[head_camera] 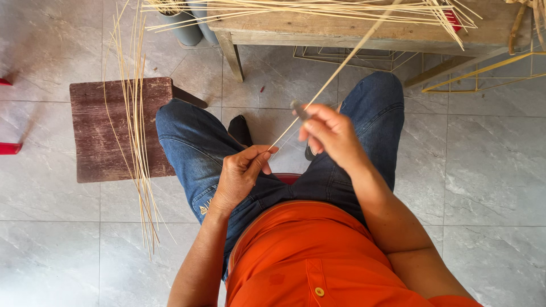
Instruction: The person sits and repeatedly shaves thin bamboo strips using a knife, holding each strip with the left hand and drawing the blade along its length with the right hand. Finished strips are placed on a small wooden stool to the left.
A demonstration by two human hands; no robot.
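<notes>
- My left hand (242,170), mid-frame, has its grip pinched on a thin bamboo strip (335,74) running toward the upper right.
- My right hand (330,133) has its grip closed around a small knife (300,109) against that strip.

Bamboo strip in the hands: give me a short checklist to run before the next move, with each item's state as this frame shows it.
1. Left hand pinches the near end of the thin strip: ok, thumb and fingers closed on it.
2. Right hand grips the small grey tool against the strip: ok; blade edge and contact point: cannot tell.
3. Strip runs straight, without kinks, up to the wooden bench: ok.
4. Strip's far end free of the loose strips on the bench: cannot tell, it crosses them.
5. Bundle of strips across the dark stool lies apart from both hands: ok.
</notes>
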